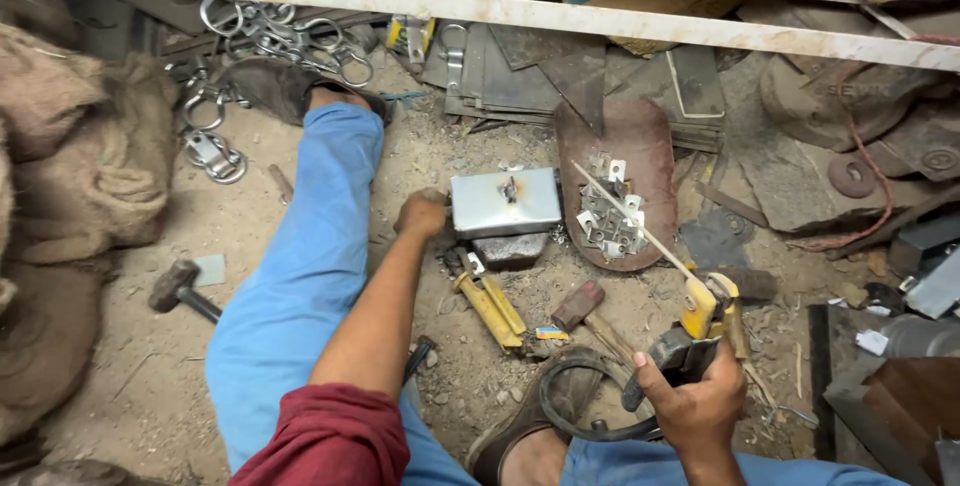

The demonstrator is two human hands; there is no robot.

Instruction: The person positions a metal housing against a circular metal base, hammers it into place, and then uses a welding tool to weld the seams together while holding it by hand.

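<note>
Hands: left hand (422,214) clenched against the edge of the shiny folded sheet-metal box (505,202); right hand (697,404) gripping a yellow-jawed welding electrode holder (700,321) with a thin rod (630,223) in its jaws.
Box: resting on a dark steel block (510,249) on the floor.
Floor: sandy dirt floor (250,236) — littered with metal scrap.
Around: rusty curved plate carrying small steel brackets (612,218), hammer (182,290), steel rings (275,36), burlap sacks (80,146).
Overhead: pale painted rail (480,6) — crossing the top.

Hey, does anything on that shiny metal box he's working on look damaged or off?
Yes. The shiny metal box that the left hand steadies has a dark scorched spot in the middle of its top face, otherwise clean. The right hand holds a yellow electrode holder with a thin rod reaching toward it.
</note>
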